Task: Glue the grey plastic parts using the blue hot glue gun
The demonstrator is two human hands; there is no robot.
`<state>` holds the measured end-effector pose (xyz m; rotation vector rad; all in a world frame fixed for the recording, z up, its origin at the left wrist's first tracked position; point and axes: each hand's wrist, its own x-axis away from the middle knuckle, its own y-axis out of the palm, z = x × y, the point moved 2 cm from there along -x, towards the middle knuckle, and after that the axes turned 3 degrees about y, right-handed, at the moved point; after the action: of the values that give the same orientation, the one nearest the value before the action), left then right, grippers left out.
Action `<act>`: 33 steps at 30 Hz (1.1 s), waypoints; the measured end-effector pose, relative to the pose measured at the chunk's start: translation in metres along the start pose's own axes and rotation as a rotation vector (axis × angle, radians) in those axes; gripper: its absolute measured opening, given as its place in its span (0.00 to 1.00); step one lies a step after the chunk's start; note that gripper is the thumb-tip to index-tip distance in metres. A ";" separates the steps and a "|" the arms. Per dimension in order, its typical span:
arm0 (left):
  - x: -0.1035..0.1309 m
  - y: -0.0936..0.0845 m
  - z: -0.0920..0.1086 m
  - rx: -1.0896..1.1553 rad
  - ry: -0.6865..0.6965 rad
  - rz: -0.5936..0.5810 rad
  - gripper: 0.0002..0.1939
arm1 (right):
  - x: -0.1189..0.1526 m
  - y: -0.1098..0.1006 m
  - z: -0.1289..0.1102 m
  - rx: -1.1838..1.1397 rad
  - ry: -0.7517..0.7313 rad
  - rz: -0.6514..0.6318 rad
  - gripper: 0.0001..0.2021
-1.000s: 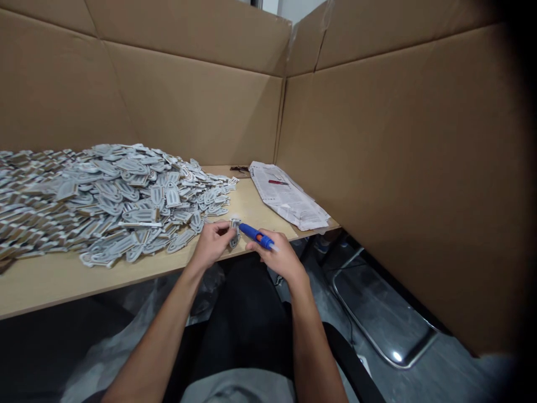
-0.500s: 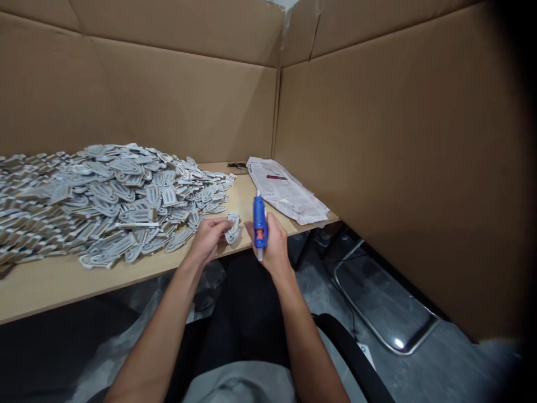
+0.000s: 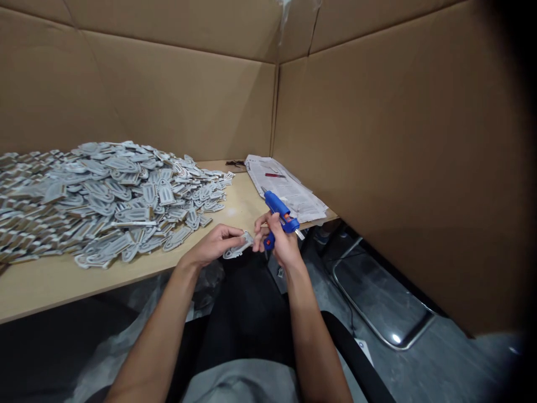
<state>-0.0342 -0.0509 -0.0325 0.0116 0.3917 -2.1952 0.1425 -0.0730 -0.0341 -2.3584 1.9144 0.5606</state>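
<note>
Between the thumb and fingers of my left hand (image 3: 218, 243) is a small grey-white flat piece (image 3: 238, 246), rounded at one end, held just off the table's front edge. My right hand (image 3: 283, 240) is wrapped round a blue glue gun (image 3: 279, 210) with orange parts; its nozzle points away and to the left, and a glue stick (image 3: 300, 234) pokes out at the back. The right fingertips are close to the grey piece; whether they touch it I cannot tell. A large heap of similar grey pieces (image 3: 126, 190) lies to the left.
The wooden table (image 3: 138, 277) runs along the front. Newspaper (image 3: 289, 193) with a red-handled tool (image 3: 274, 175) lies at the back right. Cardboard walls (image 3: 188, 106) enclose the back and right. A metal-framed chair (image 3: 377, 330) is on the floor at right.
The glue gun has turned from pointing straight ahead to tilting left, its back end swinging right. My left hand has brought the grey piece nearer to me, and the right fingers have come close to it.
</note>
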 end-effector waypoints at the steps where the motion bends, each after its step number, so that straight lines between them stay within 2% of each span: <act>1: 0.000 0.000 0.000 -0.003 -0.003 0.009 0.18 | 0.002 -0.002 -0.003 0.070 0.013 0.004 0.29; 5: 0.001 0.000 0.002 0.011 0.002 0.019 0.18 | 0.008 -0.008 -0.011 0.356 -0.020 0.125 0.23; 8: 0.003 0.000 0.004 0.014 0.006 -0.012 0.19 | 0.007 -0.007 -0.010 0.448 -0.075 0.183 0.21; 12: 0.003 0.001 0.003 0.018 0.004 -0.059 0.21 | 0.002 -0.003 -0.003 0.304 -0.078 0.193 0.22; 15: 0.003 0.002 0.002 -0.005 0.013 -0.092 0.21 | -0.001 0.002 0.000 0.123 -0.046 0.104 0.25; 18: 0.002 0.003 0.004 -0.017 0.029 -0.077 0.19 | -0.001 0.003 0.002 -0.012 0.000 -0.006 0.28; 21: 0.003 0.003 0.006 -0.017 0.012 -0.083 0.20 | 0.001 -0.001 -0.001 -0.047 -0.004 -0.029 0.28; 28: 0.003 0.001 0.006 -0.008 0.000 -0.077 0.22 | 0.008 -0.009 -0.014 0.303 -0.016 0.054 0.23; 33: 0.004 0.002 0.007 -0.021 0.002 -0.088 0.22 | 0.006 -0.006 -0.013 0.480 -0.121 0.147 0.20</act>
<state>-0.0337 -0.0569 -0.0274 -0.0152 0.4232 -2.2779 0.1524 -0.0811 -0.0248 -1.8588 1.9146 0.2090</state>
